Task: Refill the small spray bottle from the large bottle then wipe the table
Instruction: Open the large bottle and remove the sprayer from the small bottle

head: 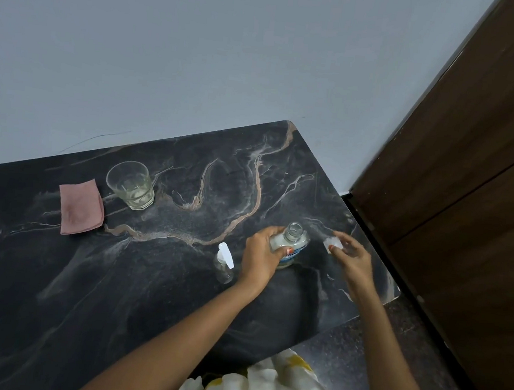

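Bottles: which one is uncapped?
The large bottle in the left hand: bare open neck, cap pinched in the right hand. The small spray bottle has its white sprayer on.

Dim, even indoor light; soft shadow under arms on table (55,286), pale sheen nr its right edge. Wide-angle bend at borders, slightly soft overall.

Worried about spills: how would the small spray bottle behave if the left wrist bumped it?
The small spray bottle looks narrow, clear and nearly empty, so probably light and easy to tip. Its white spray head is on, likely making it top-heavy. Being round, it might roll once down.
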A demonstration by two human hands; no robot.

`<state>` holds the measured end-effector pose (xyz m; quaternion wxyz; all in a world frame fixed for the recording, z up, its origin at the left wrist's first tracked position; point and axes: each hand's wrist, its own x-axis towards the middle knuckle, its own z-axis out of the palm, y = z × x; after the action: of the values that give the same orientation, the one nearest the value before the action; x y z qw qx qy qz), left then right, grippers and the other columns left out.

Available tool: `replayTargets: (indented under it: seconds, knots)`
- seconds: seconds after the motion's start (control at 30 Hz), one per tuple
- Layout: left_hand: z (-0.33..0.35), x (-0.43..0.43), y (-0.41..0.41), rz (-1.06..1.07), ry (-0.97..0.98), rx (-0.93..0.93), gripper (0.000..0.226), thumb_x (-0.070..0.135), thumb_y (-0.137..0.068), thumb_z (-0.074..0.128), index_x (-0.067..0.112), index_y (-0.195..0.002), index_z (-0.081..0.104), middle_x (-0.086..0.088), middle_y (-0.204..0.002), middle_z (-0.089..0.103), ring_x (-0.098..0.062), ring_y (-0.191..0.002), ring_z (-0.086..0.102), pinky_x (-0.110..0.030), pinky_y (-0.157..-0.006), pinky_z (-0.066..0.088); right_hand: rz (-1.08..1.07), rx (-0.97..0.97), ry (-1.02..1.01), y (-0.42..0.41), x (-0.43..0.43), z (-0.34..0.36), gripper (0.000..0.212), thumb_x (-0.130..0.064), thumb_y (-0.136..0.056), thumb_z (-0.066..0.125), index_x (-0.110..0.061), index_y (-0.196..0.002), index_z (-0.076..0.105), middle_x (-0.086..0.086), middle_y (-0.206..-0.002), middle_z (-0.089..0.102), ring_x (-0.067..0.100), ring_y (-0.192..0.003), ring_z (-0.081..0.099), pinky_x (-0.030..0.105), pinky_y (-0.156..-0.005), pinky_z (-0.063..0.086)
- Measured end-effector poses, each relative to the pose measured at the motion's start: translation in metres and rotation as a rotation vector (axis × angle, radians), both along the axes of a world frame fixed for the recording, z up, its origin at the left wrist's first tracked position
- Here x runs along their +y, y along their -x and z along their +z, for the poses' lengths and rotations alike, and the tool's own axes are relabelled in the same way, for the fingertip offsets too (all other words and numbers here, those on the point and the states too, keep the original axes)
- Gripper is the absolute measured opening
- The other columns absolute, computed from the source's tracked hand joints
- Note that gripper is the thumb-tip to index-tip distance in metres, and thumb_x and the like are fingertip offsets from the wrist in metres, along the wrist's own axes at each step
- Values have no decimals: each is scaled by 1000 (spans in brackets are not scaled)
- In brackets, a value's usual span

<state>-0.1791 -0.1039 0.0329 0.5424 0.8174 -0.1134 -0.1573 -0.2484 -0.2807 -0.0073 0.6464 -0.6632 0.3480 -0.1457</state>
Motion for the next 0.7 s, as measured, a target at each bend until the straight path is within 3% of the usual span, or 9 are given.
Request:
replayTargets:
  seconds: [0.1,0.23,0.37,0.53,0.7]
  knots:
    - [2,1,-2,-35,-18,7,40,8,-74,73,11,-112,60,-5,-112,67,-9,-95,58,-20,-83,44,-92,98,153,8,-2,-21,21,3,-76,67,-11,-88,58,24,-112,60,29,-97,60,16,-69,48]
    - [6,1,-5,-62,-54,32,39,8,-74,73,13,-110,59,-4,-113,66,-11,-97,59,-21,-83,44,-150,150,318,15,-2,-45,21,7,-72,68,-5,-84,56,23,-100,64,31,-93,61,7,-66,42]
    - [11,1,-9,-117,-119,34,40,9,-74,71,13,-112,58,-4,-116,63,-11,-98,56,-23,-83,42,-145,174,345,14,-1,-55,29,4,-74,68,-6,-97,53,21,-107,60,32,-99,59,29,-83,44]
    - [20,4,-15,-190,-207,19,55,6,-75,70,11,-125,49,-7,-131,54,-20,-122,49,-34,-103,40,-114,207,391,12,1,-56,46,4,-75,67,-4,-116,47,18,-118,55,27,-106,55,30,-88,42]
    - [34,19,-23,-187,-142,-1,50,10,-78,68,11,-124,50,-5,-130,55,-17,-122,48,-23,-100,32,-95,203,440,12,5,-45,57,6,-70,70,-4,-120,45,17,-123,48,24,-111,49,30,-93,39]
